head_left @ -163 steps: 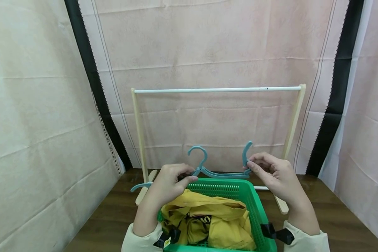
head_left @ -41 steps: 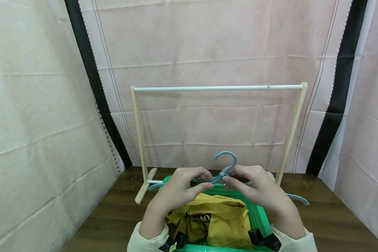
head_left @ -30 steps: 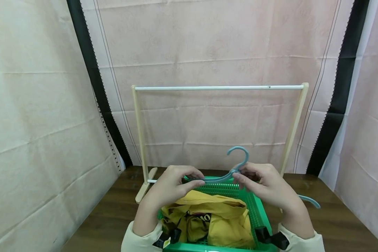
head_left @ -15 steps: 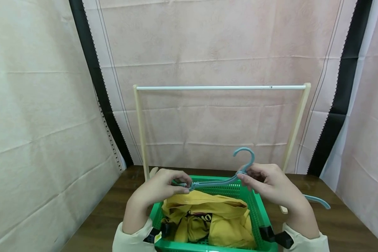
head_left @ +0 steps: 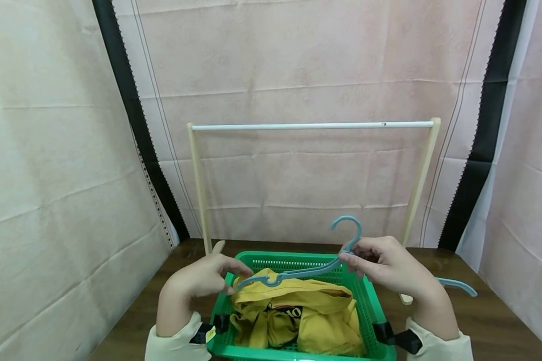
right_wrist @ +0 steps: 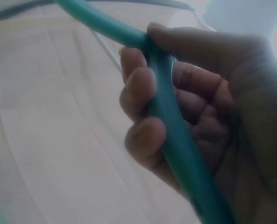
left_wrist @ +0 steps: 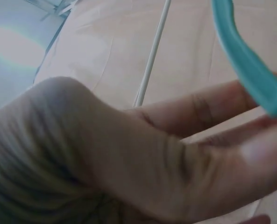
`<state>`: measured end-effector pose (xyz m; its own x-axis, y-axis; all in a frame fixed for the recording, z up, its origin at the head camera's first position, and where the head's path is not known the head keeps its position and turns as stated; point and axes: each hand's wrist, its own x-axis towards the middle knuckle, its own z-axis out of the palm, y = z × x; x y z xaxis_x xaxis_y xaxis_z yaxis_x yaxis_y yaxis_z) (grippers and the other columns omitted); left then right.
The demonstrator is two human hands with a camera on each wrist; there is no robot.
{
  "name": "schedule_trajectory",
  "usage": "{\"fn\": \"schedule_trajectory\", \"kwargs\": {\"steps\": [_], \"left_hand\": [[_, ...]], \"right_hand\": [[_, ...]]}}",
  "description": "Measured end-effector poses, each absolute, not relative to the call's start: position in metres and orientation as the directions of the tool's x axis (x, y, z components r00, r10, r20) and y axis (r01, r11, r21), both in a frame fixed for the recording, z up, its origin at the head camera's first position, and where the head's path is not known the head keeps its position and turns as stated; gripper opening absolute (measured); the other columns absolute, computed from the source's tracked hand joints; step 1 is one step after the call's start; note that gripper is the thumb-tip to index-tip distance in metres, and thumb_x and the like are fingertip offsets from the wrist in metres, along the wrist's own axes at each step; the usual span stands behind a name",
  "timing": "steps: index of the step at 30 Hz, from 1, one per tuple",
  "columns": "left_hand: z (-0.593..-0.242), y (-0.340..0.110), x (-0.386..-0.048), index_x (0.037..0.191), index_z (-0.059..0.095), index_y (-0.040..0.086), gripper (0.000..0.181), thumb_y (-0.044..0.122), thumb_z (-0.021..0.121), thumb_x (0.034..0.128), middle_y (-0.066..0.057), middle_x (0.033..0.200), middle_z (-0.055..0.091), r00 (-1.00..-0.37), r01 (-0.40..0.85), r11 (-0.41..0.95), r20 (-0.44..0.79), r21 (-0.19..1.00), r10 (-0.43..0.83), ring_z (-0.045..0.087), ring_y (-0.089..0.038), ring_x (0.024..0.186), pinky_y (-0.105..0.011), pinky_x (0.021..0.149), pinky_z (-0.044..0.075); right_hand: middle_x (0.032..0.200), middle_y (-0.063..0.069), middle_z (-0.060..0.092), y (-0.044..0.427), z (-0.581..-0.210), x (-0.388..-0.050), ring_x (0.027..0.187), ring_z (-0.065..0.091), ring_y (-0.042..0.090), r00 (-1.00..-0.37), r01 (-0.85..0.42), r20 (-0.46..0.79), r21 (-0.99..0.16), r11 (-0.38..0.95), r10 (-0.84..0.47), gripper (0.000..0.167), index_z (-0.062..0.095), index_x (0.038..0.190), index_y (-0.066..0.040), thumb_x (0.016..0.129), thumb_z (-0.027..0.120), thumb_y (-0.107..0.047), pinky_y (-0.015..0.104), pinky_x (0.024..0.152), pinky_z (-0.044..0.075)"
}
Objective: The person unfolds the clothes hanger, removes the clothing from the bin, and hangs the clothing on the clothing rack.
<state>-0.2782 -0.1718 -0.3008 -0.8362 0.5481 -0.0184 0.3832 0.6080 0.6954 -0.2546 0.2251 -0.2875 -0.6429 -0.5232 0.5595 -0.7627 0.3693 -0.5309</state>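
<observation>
A light-blue clothes hanger [head_left: 309,272] is held above the green basket [head_left: 374,306], hook upward and its left arm sloping down. My right hand [head_left: 388,258] grips it just under the hook; in the right wrist view the fingers curl round the hanger [right_wrist: 168,107]. The hanger's right end sticks out past the right wrist. Beside the left tip is my left hand [head_left: 200,276], thumb and fingers apart; whether it touches the tip is unclear. In the left wrist view, the hanger end [left_wrist: 259,84] passes by the fingers. Yellow clothing [head_left: 329,318] with dark lettering lies bunched in the basket.
Behind the basket stands a rack with a white horizontal rod [head_left: 289,127] and two cream posts. A dark wooden table [head_left: 131,321] lies beneath. Pale cloth walls [head_left: 298,65] with black strips enclose the back and sides.
The hanger has shifted right through my hands and its left arm has tilted down. My left hand has slid left from the middle to the tip, its fingers parting; my right keeps its grip.
</observation>
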Motion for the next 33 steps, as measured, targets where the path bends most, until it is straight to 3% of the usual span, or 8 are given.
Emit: {"fn": "schedule_trajectory", "kwargs": {"steps": [7, 11, 16, 19, 23, 25, 28, 33], "left_hand": [[-0.303, -0.163, -0.281, 0.113, 0.075, 0.021, 0.049, -0.012, 0.076, 0.0764, 0.0, 0.119, 0.069, -0.846, 0.385, 0.678, -0.055, 0.627, 0.531, 0.054, -0.039, 0.125, -0.059, 0.097, 0.047], [-0.305, -0.159, -0.286, 0.105, 0.077, 0.02, 0.034, -0.001, 0.082, 0.0791, 0.001, 0.111, 0.071, -0.858, 0.394, 0.698, -0.034, 0.598, 0.513, 0.061, -0.034, 0.115, -0.051, 0.091, 0.053], [-0.306, -0.159, -0.291, 0.091, 0.079, 0.018, 0.01, 0.009, 0.076, 0.0883, 0.007, 0.09, 0.072, -0.844, 0.441, 0.664, 0.027, 0.604, 0.536, 0.062, -0.019, 0.095, -0.041, 0.077, 0.054], [-0.306, -0.162, -0.294, 0.087, 0.079, 0.02, 0.009, 0.014, 0.074, 0.0913, 0.009, 0.084, 0.072, -0.836, 0.473, 0.642, 0.076, 0.604, 0.544, 0.062, -0.015, 0.089, -0.051, 0.1, 0.046], [-0.307, -0.166, -0.296, 0.089, 0.079, 0.024, 0.007, 0.021, 0.074, 0.0924, 0.011, 0.088, 0.071, -0.844, 0.486, 0.641, 0.13, 0.595, 0.52, 0.063, -0.016, 0.094, -0.055, 0.108, 0.039], [-0.307, -0.168, -0.296, 0.09, 0.08, 0.024, 0.007, 0.022, 0.073, 0.0932, 0.011, 0.089, 0.072, -0.847, 0.486, 0.637, 0.144, 0.597, 0.511, 0.063, -0.016, 0.093, -0.046, 0.091, 0.052], [-0.307, -0.17, -0.296, 0.09, 0.079, 0.024, 0.009, 0.024, 0.072, 0.0945, 0.01, 0.087, 0.072, -0.852, 0.48, 0.631, 0.152, 0.609, 0.501, 0.061, -0.014, 0.08, -0.036, 0.073, 0.052], [-0.307, -0.169, -0.296, 0.091, 0.079, 0.024, 0.01, 0.027, 0.071, 0.0954, 0.01, 0.086, 0.073, -0.856, 0.475, 0.615, 0.168, 0.63, 0.489, 0.061, -0.016, 0.076, -0.036, 0.072, 0.051]], "right_hand": [[0.065, -0.004, 0.061, 0.24, -0.287, -0.249, 0.053, 0.055, 0.017, -0.723, -0.685, 0.494, -0.601, 0.411, -0.482, 0.014, 0.069, 0.089, -0.018, 0.101, 0.063, -0.015, 0.029, 0.045, 0.046], [0.065, -0.001, 0.061, 0.245, -0.288, -0.248, 0.051, 0.053, 0.019, -0.752, -0.654, 0.472, -0.622, 0.43, -0.461, 0.016, 0.068, 0.086, -0.018, 0.101, 0.063, -0.018, 0.028, 0.045, 0.046], [0.066, -0.001, 0.062, 0.245, -0.288, -0.248, 0.051, 0.054, 0.018, -0.752, -0.655, 0.479, -0.617, 0.436, -0.453, 0.016, 0.068, 0.086, -0.019, 0.101, 0.063, -0.018, 0.029, 0.046, 0.047], [0.066, -0.003, 0.063, 0.246, -0.287, -0.247, 0.055, 0.056, 0.015, -0.756, -0.653, 0.486, -0.613, 0.445, -0.439, 0.017, 0.068, 0.086, -0.02, 0.102, 0.063, -0.019, 0.03, 0.048, 0.049], [0.069, -0.002, 0.065, 0.25, -0.286, -0.246, 0.06, 0.061, 0.016, -0.751, -0.659, 0.503, -0.61, 0.44, -0.428, 0.016, 0.07, 0.088, -0.019, 0.102, 0.062, -0.016, 0.032, 0.052, 0.052], [0.07, -0.001, 0.065, 0.254, -0.286, -0.246, 0.06, 0.061, 0.017, -0.741, -0.671, 0.514, -0.604, 0.431, -0.432, 0.015, 0.071, 0.091, -0.018, 0.102, 0.062, -0.013, 0.031, 0.052, 0.052], [0.07, -0.001, 0.064, 0.258, -0.286, -0.245, 0.059, 0.06, 0.018, -0.734, -0.678, 0.52, -0.6, 0.425, -0.436, 0.015, 0.071, 0.092, -0.017, 0.102, 0.061, -0.01, 0.031, 0.051, 0.051], [0.071, 0.001, 0.065, 0.258, -0.287, -0.244, 0.06, 0.06, 0.017, -0.745, -0.666, 0.513, -0.614, 0.424, -0.427, 0.014, 0.072, 0.093, -0.017, 0.102, 0.062, -0.012, 0.031, 0.051, 0.051]]}}
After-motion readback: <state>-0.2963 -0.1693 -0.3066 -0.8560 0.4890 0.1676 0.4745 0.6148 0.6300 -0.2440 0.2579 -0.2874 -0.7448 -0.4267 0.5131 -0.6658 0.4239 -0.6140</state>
